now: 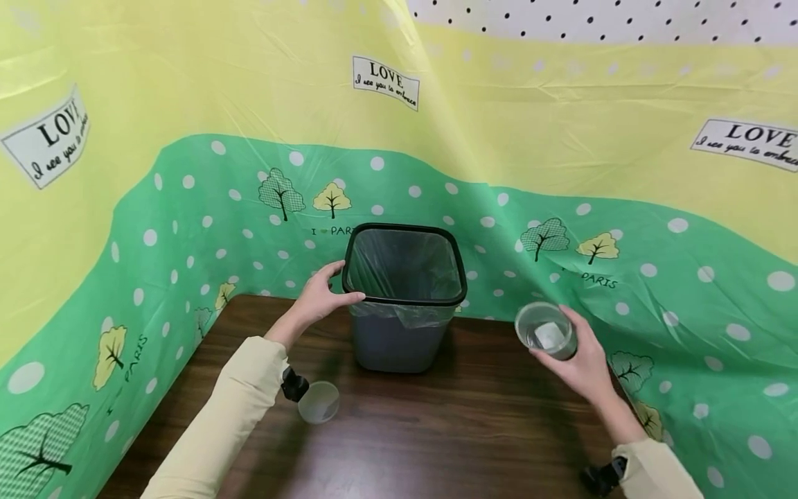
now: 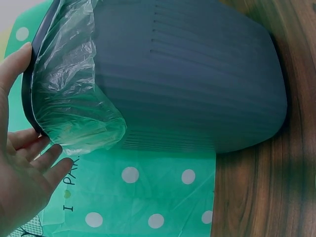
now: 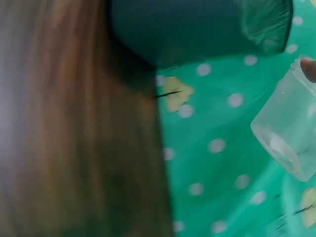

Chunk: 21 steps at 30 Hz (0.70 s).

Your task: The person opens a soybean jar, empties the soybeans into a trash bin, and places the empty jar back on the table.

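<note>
A dark grey trash can (image 1: pixel 399 339) with a black rim and a clear plastic liner (image 2: pixel 79 108) stands upright on the table. My left hand (image 1: pixel 321 299) touches the rim at its near left corner, thumb and fingers spread along it; the left wrist view shows the fingers fairly straight. To the right of the can, my right hand (image 1: pixel 586 357) grips a clear plastic cup (image 3: pixel 289 123) above the table. The cup is tilted, its mouth facing up toward the head camera. Inside lies a small white piece (image 1: pixel 549 335) whose kind I cannot make out.
A round translucent lid (image 1: pixel 319 402) lies on the brown wooden table (image 1: pixel 405 443), near my left wrist. Behind and around the table hangs a green and yellow printed sheet (image 1: pixel 499 208), close behind the can.
</note>
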Available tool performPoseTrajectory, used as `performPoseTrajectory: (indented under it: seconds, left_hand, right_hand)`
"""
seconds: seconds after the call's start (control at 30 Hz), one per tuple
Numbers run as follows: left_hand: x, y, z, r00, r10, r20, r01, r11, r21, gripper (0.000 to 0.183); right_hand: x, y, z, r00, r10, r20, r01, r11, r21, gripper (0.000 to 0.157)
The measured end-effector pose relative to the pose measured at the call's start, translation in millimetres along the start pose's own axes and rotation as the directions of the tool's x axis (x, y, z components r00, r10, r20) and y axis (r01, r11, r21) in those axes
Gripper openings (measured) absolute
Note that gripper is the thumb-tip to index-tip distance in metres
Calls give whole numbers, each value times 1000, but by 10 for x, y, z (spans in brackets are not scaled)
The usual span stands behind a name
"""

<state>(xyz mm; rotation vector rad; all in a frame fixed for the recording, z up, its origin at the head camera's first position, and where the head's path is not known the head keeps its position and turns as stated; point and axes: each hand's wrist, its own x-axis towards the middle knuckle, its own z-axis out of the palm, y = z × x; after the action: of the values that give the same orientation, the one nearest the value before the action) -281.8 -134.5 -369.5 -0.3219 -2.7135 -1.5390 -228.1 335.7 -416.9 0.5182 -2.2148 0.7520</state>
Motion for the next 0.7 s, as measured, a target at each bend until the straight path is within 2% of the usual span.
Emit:
performPoseTrajectory:
  seconds: [0.1, 0.17, 0.23, 0.37, 0.57, 0.7]
  left_hand:
    - [2, -2, -2, 1000, 5, 2, -5, 1000, 4, 85]
    - [1, -1, -1, 1000, 6, 2, -6, 1000, 9, 86]
    - [-3, 1, 0, 1000, 6, 2, -6, 1000, 11, 85]
    - [-10, 8, 2, 1000, 3, 3, -3, 1000, 16, 85]
    - [-5, 3, 6, 1000, -2, 5, 1, 1000, 16, 82]
    - [-6, 8, 2, 1000, -2, 2, 2, 1000, 14, 83]
  right_hand:
    - [-262, 44, 101, 990, 136, -28, -135, 990, 38, 97]
    - [-412, 67, 177, 972, 229, -44, -226, 972, 67, 94]
    - [-547, 77, 252, 946, 319, -56, -314, 946, 87, 92]
    - [-802, 106, 407, 891, 447, -75, -441, 894, 83, 87]
    - [-1082, 110, 608, 810, 583, -59, -572, 809, 137, 82]
    - [-1203, 93, 733, 776, 629, -57, -612, 771, 172, 81]
